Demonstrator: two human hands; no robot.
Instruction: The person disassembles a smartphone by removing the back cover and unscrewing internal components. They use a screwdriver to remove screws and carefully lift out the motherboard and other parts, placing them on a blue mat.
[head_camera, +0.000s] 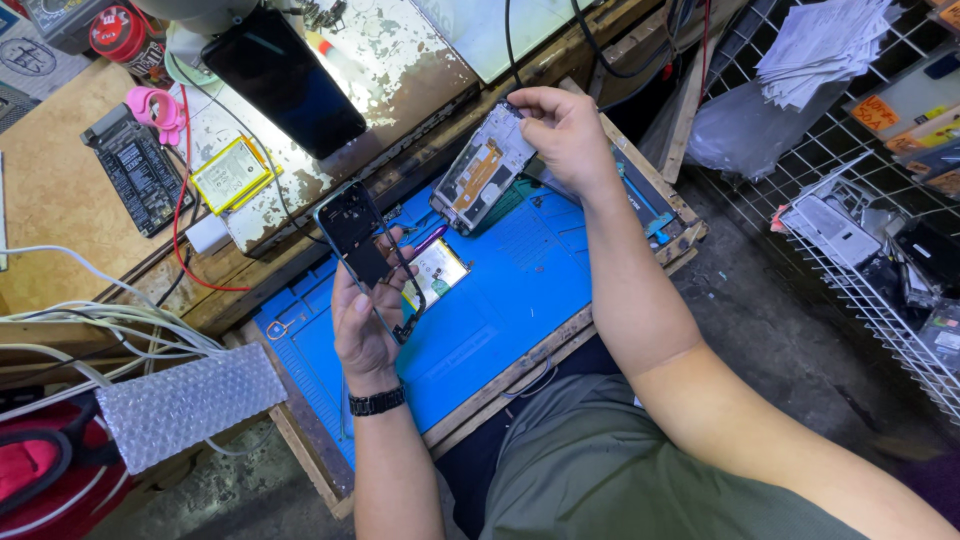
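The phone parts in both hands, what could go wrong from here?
The left hand pinches the thin phone frame above the battery; a slip could drop it on that. The right hand grips the opened phone body by one end, so it might swing or fall onto the blue mat.

**Phone parts above the blue mat**

A dark phone frame (362, 240), thin and hollow, stands tilted over the mat's left part. A phone body (483, 168), back open with an orange strip and metal shields showing, hangs slanted above the mat's far edge.
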